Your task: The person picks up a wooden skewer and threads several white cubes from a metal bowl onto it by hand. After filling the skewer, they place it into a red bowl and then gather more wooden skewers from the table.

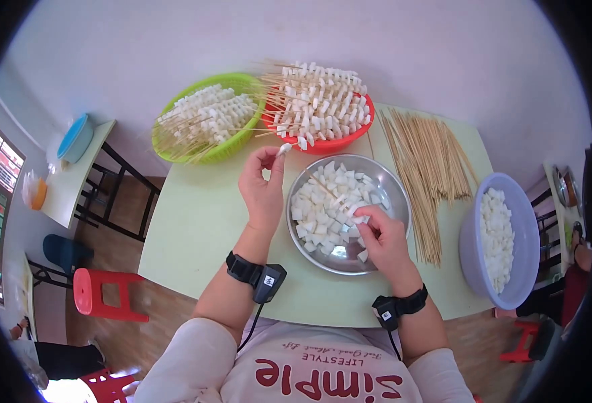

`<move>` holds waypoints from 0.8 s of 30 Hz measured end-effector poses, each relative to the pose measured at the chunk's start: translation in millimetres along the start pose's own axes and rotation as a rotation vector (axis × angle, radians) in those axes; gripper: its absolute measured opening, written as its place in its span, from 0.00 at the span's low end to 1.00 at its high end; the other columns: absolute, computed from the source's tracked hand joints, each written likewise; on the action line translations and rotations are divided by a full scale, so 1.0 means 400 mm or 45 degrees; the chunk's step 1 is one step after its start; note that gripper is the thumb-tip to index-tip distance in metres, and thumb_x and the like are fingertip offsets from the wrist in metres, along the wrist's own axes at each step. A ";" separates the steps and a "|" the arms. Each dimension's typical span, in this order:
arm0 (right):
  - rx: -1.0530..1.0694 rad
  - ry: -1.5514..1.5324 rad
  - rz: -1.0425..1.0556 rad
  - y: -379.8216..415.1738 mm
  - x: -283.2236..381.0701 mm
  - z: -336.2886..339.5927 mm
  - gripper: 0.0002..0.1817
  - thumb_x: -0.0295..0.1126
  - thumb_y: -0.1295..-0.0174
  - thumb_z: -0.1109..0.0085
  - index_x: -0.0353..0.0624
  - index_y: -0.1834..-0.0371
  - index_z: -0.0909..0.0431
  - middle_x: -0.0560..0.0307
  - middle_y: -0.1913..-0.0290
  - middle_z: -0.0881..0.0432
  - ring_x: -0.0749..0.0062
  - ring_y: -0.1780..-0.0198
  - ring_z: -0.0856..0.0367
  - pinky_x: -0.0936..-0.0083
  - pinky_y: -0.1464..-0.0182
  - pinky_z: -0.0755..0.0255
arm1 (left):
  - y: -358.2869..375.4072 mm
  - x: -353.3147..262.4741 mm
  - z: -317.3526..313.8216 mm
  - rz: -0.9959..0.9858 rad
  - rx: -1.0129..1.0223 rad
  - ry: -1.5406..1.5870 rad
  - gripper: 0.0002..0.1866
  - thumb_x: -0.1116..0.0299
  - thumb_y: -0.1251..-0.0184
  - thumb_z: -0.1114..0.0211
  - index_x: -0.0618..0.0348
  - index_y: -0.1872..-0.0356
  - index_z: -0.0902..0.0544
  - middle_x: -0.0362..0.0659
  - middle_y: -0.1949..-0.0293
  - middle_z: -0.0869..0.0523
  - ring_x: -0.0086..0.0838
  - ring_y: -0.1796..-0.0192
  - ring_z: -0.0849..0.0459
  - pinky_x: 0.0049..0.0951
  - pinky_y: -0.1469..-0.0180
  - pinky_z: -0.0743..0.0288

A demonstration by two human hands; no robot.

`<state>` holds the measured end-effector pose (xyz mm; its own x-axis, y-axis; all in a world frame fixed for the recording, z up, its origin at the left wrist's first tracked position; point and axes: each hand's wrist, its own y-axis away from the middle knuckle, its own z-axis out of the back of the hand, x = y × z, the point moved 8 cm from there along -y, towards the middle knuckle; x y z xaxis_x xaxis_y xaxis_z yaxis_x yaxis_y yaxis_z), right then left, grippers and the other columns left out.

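My left hand is raised beside the metal bowl, thumb and forefinger pinched on a small white cut piece. Low over the bowl, my right hand is closed on a bamboo skewer near its end with white pieces. The skewer's bare end slants up to the left, and the fingers partly cover the threaded pieces. Beneath it, the round metal bowl holds a heap of loose white chunks, with its shiny bottom showing at the right and front.
Behind the bowl, a green basket and a red basket hold filled skewers. Bare skewers lie right of the bowl, beside a purple basin of white pieces. A red stool stands left; other people show at both edges.
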<state>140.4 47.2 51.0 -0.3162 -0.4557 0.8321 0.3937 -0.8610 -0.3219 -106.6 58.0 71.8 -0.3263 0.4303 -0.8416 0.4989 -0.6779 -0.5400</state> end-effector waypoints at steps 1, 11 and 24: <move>0.000 -0.012 -0.016 0.002 -0.003 0.001 0.11 0.21 0.39 0.43 0.43 0.54 0.23 0.57 0.85 0.32 0.75 0.83 0.33 0.77 0.77 0.39 | 0.005 0.006 -0.004 0.005 0.006 0.002 0.06 0.78 0.34 0.36 0.65 0.57 0.21 0.37 0.64 0.19 0.18 0.61 0.22 0.18 0.56 0.28; -0.091 -0.155 -0.088 -0.007 -0.016 0.014 0.09 0.22 0.37 0.43 0.41 0.54 0.23 0.62 0.86 0.34 0.83 0.83 0.37 0.79 0.78 0.43 | 0.102 -0.049 -0.135 -0.088 0.425 -0.110 0.09 0.83 0.42 0.33 0.66 0.60 0.20 0.44 0.60 0.15 0.22 0.59 0.16 0.22 0.52 0.22; -0.041 -0.312 -0.224 0.000 -0.050 0.000 0.08 0.24 0.38 0.42 0.41 0.56 0.23 0.63 0.85 0.31 0.78 0.84 0.36 0.78 0.79 0.41 | 0.115 0.000 -0.151 0.190 0.462 0.288 0.08 0.85 0.39 0.36 0.65 0.61 0.23 0.47 0.56 0.15 0.27 0.53 0.16 0.25 0.46 0.22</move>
<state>146.7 56.2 34.5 -0.1579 -0.2338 0.9594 0.3224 -0.9305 -0.1738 -35.3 62.8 46.3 -0.0684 0.4045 -0.9120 0.2002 -0.8900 -0.4097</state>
